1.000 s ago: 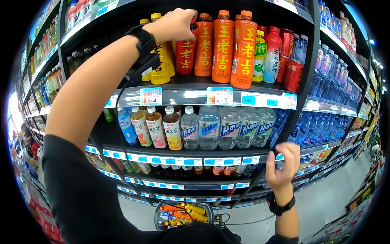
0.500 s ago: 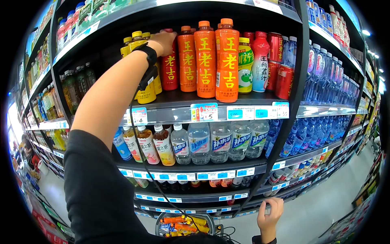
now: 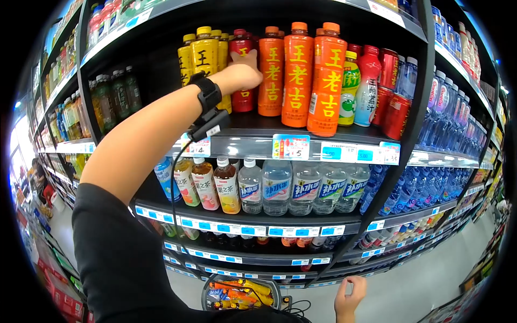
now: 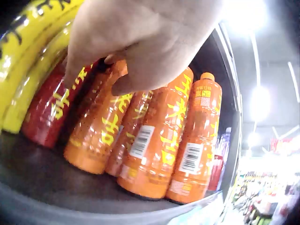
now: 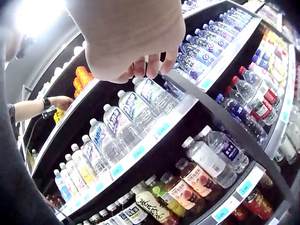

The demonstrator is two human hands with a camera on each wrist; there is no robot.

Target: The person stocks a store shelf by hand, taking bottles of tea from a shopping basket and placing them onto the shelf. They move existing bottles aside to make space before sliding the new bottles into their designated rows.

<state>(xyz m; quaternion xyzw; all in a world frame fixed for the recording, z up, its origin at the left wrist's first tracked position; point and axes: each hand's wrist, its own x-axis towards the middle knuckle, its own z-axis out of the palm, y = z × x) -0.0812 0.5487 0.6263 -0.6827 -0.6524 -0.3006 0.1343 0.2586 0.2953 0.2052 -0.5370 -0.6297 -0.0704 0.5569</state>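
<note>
My left hand is raised to the upper shelf, in front of a dark red bottle. Its fingers lie against the bottle's upper front, straight rather than wrapped round it. In the left wrist view the red bottle stands on the shelf, partly covered by the hand, with the thumb apart near an orange bottle. Yellow bottles stand on the red one's left, orange bottles on its right. Low at the right, my right hand hangs loosely curled, holding nothing; shelved water bottles show beyond it.
A basket holding orange and yellow bottles is below, near my body. Price tags line the shelf edge. On the shelf beneath are clear and tea bottles. A black cable runs down from my left wrist.
My left hand has gone from the red bottle's cap down to its front, and the bottle stands farther back among the others. My right hand has dropped from the shelf edge.
</note>
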